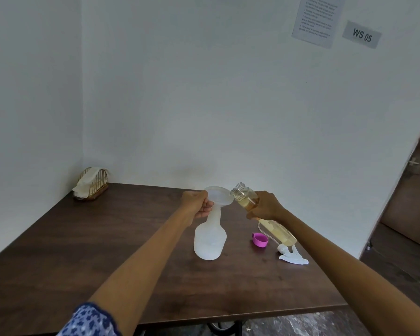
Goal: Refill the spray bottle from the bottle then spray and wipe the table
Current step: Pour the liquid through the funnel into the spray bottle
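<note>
Dark wooden surface (pixel 107 251) carries the spray bottle (pixel 210 238); left hand (pixel 197 204) fingers pinch its funnel (pixel 218 197), right hand (pixel 267 207) fingers grip the tilted bottle (pixel 245 198) beside it.

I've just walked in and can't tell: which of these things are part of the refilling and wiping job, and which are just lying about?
In use:
spray bottle with funnel, steadied by left hand
refill bottle, tilted in right hand
spray head, lying off
pink cap, off
cloth in wire holder
table

Lying about:
wall notice
"WS 05" sign
</note>
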